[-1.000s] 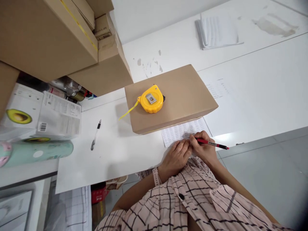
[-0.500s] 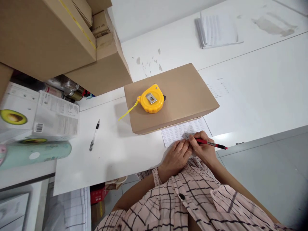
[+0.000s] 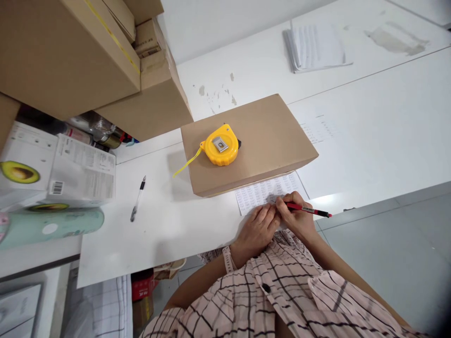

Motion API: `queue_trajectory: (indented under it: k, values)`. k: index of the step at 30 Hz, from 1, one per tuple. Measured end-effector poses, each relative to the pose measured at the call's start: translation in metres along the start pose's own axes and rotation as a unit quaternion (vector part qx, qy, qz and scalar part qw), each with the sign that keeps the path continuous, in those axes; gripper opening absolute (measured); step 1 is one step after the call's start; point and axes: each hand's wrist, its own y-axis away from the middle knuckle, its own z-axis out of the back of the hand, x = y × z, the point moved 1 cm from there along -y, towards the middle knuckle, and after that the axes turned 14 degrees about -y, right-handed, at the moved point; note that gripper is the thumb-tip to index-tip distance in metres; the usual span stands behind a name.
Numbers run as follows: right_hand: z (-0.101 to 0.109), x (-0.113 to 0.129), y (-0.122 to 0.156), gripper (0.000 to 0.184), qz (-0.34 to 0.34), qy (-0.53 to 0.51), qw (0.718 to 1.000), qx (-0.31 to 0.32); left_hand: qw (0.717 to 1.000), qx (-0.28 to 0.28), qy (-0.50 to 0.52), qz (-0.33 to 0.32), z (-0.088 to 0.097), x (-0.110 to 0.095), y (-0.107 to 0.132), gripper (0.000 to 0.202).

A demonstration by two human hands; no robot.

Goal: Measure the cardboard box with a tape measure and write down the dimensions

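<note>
My right hand [image 3: 296, 215] is closed around a red and black pen [image 3: 306, 208], its tip close to a printed sheet [image 3: 252, 196]. The sheet lies partly under a flat brown cardboard box [image 3: 260, 134]. My left hand [image 3: 259, 227] rests on the lower edge of the sheet, fingers stretched out and lying flat, touching my right hand. On top of the box sits a yellow tape measure [image 3: 221, 144] with a metal clip and a yellow strap that hangs over the box's left edge.
A clear pen with a black cap [image 3: 138, 199] lies on the white table [image 3: 158, 244]. Large cardboard boxes [image 3: 141, 105] are stacked at the upper left. Below them stand white avocado-printed cartons [image 3: 82, 171] and a green cylinder [image 3: 70, 226]. Papers [image 3: 319, 47] lie at the back.
The view has shifted very slightly. Both hands, the pen, the box and the tape measure keep nearly the same places.
</note>
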Motion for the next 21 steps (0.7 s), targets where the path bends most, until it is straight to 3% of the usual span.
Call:
queue_trajectory:
  k: [5,21]
  values:
    - [0.0004,-0.003,0.0,0.029,-0.011,-0.013,1.0,-0.008,0.999,0.03,-0.001,-0.013,0.0005,0.0003,-0.0002,0.043]
    - [0.0005,-0.0027,-0.0009,0.031,-0.024,-0.021,0.999,-0.023,0.999,0.04,0.018,-0.015,-0.0005,0.0009,0.0003,0.044]
